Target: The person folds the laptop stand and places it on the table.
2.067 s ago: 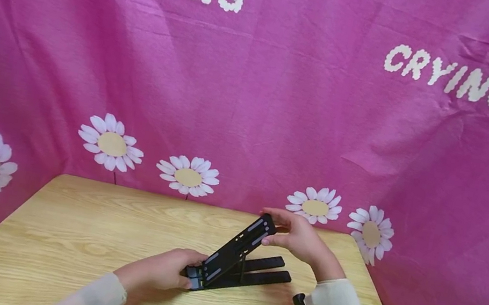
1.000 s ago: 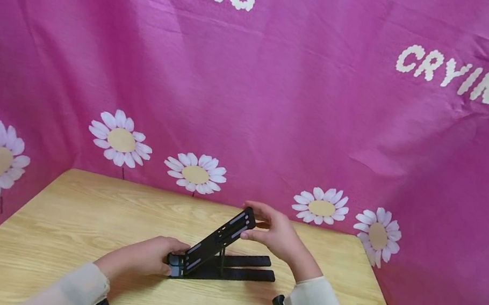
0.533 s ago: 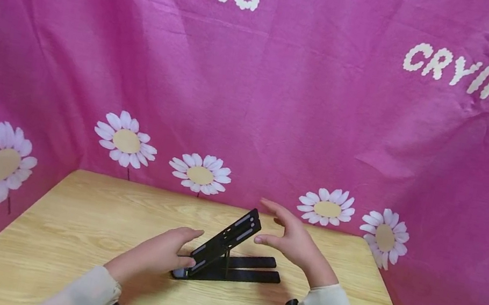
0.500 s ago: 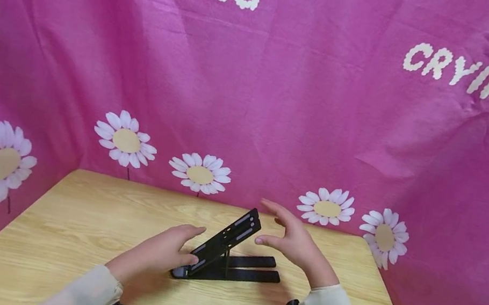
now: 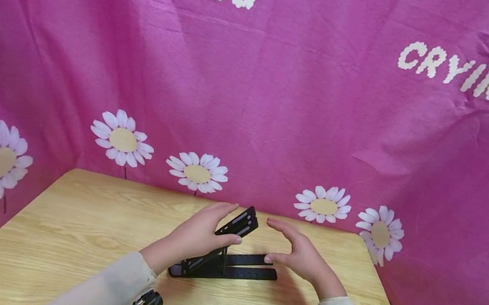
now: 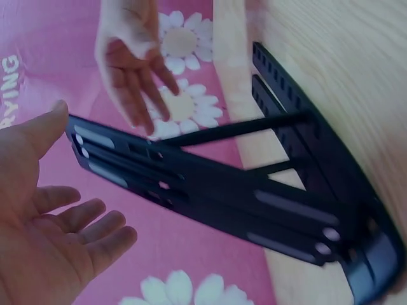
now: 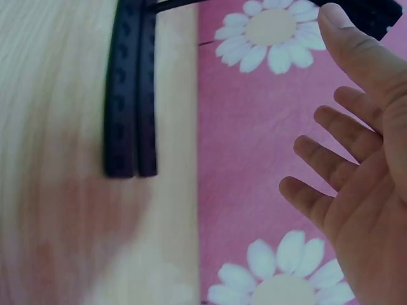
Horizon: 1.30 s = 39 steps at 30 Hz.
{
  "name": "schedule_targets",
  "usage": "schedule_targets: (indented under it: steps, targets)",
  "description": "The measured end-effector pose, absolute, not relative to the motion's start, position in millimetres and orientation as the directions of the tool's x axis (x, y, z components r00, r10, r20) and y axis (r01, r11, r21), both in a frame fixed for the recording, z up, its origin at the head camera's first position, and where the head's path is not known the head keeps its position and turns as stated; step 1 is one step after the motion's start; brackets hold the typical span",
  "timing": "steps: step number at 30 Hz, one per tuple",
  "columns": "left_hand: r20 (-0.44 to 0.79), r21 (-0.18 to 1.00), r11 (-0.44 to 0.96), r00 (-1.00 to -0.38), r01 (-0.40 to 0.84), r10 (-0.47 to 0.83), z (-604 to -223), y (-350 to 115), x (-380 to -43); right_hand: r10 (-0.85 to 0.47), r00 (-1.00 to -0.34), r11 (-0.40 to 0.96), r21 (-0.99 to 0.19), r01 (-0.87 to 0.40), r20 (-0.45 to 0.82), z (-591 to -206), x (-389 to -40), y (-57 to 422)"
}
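A black folding laptop stand (image 5: 247,274) rests on the wooden table, its upper arms raised at a slant on a thin strut over two notched base bars. My left hand (image 5: 197,234) hovers beside the raised arms, thumb and fingers spread, and in the head view it covers part of them. In the left wrist view the stand (image 6: 216,187) shows grey pads and a gap before most of the fingers. To the right of the raised end is my right hand (image 5: 304,258), fingers apart and nothing in its grasp; the right wrist view shows its palm (image 7: 375,210) facing the stand.
The wooden table (image 5: 78,232) reaches back to a pink cloth (image 5: 283,99) with white daisies and lettering. This cloth also hangs along the left and right sides. A small black device is strapped at each sleeve cuff.
Both hands have let go of the stand. My left hand has moved from the hinge end up and right toward the raised end; my right hand has drawn slightly away and lower. The stand stays propped.
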<state>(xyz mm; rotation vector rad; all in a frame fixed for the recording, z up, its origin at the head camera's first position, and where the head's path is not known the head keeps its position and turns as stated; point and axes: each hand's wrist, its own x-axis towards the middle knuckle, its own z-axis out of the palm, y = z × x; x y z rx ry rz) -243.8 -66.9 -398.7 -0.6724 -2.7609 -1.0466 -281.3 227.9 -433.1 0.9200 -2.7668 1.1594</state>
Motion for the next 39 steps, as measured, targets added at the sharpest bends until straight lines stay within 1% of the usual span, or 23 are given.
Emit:
schedule_targets:
  steps: [4, 10, 15, 17, 21, 27, 31, 39]
  targets:
    - [0.257, 0.614, 0.656, -0.897, 0.439, 0.359, -392, -53, -248, -0.526, -0.836, 0.559, -0.677, -0.479, 0.156, -448, -285, 239]
    - [0.248, 0.622, 0.652, -0.899, 0.433, 0.36, -387, -40, -250, -0.534, -0.846, 0.595, -0.705, -0.385, 0.01, -471, -287, 254]
    - [0.242, 0.623, 0.659, -0.905, 0.421, 0.35, -385, -36, -250, -0.549, -0.836, 0.588, -0.717, -0.375, -0.014, -481, -291, 258]
    - [0.241, 0.628, 0.66, -0.909, 0.412, 0.339, -384, -34, -250, -0.557, -0.83, 0.575, -0.734, -0.361, -0.028, -486, -294, 259]
    - [0.231, 0.639, 0.656, -0.914, 0.401, 0.334, -383, -30, -249, -0.551, -0.831, 0.59, -0.738, -0.327, -0.072, -495, -301, 260]
    - [0.226, 0.628, 0.661, -0.909, 0.411, 0.351, -384, -26, -246, -0.53, -0.844, 0.652, -0.672, -0.351, -0.074, -503, -306, 263]
    - [0.227, 0.618, 0.668, -0.908, 0.413, 0.352, -385, -24, -245, -0.537, -0.84, 0.659, -0.66, -0.36, -0.078, -504, -306, 264]
    - [0.221, 0.594, 0.686, -0.905, 0.421, 0.364, -384, -24, -244, -0.611, -0.785, 0.633, -0.657, -0.409, -0.1, -499, -305, 258]
